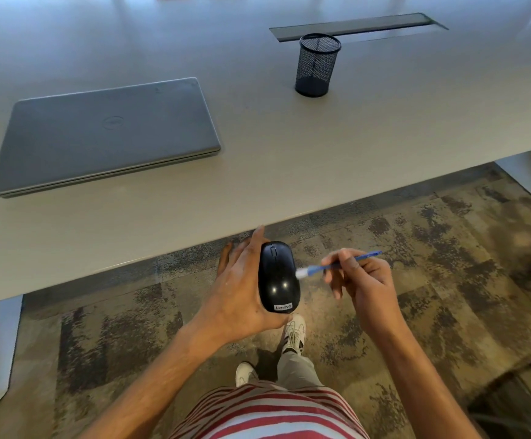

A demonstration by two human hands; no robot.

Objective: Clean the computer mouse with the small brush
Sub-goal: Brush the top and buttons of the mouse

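A glossy black computer mouse (277, 277) rests in my left hand (238, 289), held in the air just off the table's near edge, its top side facing me. My right hand (364, 280) pinches a small brush (337, 264) with a thin blue handle. The brush's white bristle tip touches the right side of the mouse. The fingers of my left hand wrap under and behind the mouse, so its underside is hidden.
On the pale table (257, 147) lies a closed grey laptop (105, 134) at the left. A black mesh pen cup (317, 64) stands further back, in front of a cable slot (359, 26). Patterned carpet and my shoes lie below.
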